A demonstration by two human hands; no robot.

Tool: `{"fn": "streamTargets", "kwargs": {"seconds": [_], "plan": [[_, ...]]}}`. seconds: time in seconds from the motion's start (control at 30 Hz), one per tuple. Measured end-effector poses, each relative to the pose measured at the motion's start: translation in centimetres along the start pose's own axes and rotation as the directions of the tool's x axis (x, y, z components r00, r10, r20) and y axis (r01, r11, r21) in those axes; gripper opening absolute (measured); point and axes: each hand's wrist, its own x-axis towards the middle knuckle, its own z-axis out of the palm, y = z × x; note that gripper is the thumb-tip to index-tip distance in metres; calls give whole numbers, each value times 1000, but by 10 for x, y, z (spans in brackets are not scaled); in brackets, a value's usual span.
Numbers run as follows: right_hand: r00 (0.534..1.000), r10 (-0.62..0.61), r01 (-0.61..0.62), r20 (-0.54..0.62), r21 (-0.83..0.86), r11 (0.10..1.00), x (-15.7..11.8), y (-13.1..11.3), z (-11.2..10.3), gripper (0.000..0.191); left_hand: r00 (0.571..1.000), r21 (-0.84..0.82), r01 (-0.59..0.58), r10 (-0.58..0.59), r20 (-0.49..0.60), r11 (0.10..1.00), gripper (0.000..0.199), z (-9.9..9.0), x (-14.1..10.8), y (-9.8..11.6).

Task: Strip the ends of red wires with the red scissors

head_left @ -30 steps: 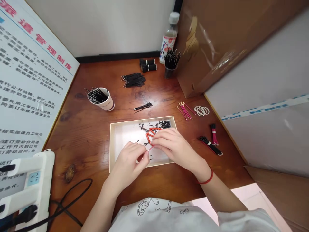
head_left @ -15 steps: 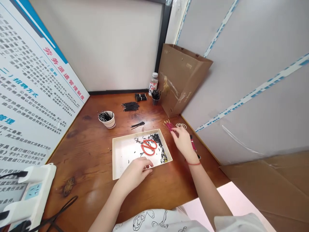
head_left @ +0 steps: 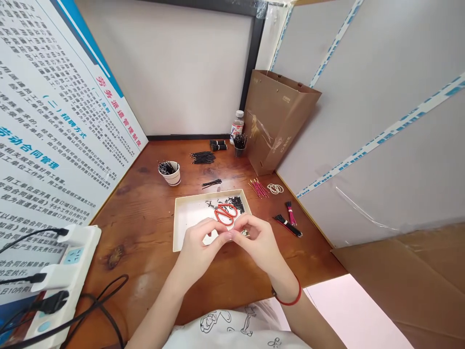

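My left hand (head_left: 202,245) and my right hand (head_left: 256,242) meet fingertip to fingertip over the front edge of a shallow white box (head_left: 176,225). Both pinch; whatever lies between the fingertips is too small or hidden to name. Inside the box are red-handled scissors (head_left: 225,213) and black scraps (head_left: 237,203). Behind it lies a small group of black wires (head_left: 211,183). Dark red wires (head_left: 259,188) are spread to the right of the box, beside pale rubber bands (head_left: 275,188).
A paper cup (head_left: 172,176) of black wires stands at left, a dark cup (head_left: 239,145) by a bottle (head_left: 237,127) and brown bag (head_left: 278,121) behind. Tied bundles (head_left: 288,226) lie right. A power strip (head_left: 72,281) with cables is at near left.
My right hand has left the dark red wires and come to my left hand over the box front. My left hand has risen slightly and closed its fingertips. The view has shifted a little.
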Motion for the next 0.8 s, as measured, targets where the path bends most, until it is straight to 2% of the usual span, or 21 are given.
{"fn": "streamTargets", "kwargs": {"seconds": [0.03,0.1,0.2,0.23,0.27,0.33,0.4,0.43,0.47,0.5,0.57,0.67,0.8], "plan": [[999,32,-33,37,31,999,1,2,-1,19,1000,5,12,-12,29,1000,23,0,1,-1],[977,111,-136,182,127,983,3,7,-4,22,986,-7,49,-47,163,999,29,-2,5,-6],[890,194,-303,412,218,928,7,13,-11,25,913,-51,117,-87,399,992,33,-6,13,-14],[878,201,-313,435,201,928,8,14,-15,24,894,-49,134,-99,437,990,33,-7,16,-17],[884,202,-292,421,161,943,9,16,-20,23,886,-29,144,-116,448,989,33,-7,19,-20],[941,190,-197,281,-4,980,11,21,-37,18,899,59,147,-158,408,987,33,-7,24,-27],[988,154,-143,18,-280,949,10,30,-63,17,922,175,144,-196,333,974,33,-5,28,-34],[983,113,-168,-147,-457,873,9,36,-78,19,925,220,146,-212,315,965,33,-5,30,-38],[961,77,-229,-264,-614,755,7,44,-93,22,920,248,152,-228,317,957,34,-4,31,-42],[945,75,-278,-319,-657,701,5,52,-107,22,906,258,161,-247,345,953,35,-4,32,-46],[929,97,-331,-358,-682,652,-1,69,-129,22,860,273,195,-298,414,942,37,-3,33,-52],[928,124,-349,-352,-700,623,-8,89,-141,22,805,315,244,-372,463,917,36,-3,33,-56],[931,105,-339,-349,-724,600,-6,100,-137,28,803,324,266,-395,447,908,34,-2,33,-58]]}}
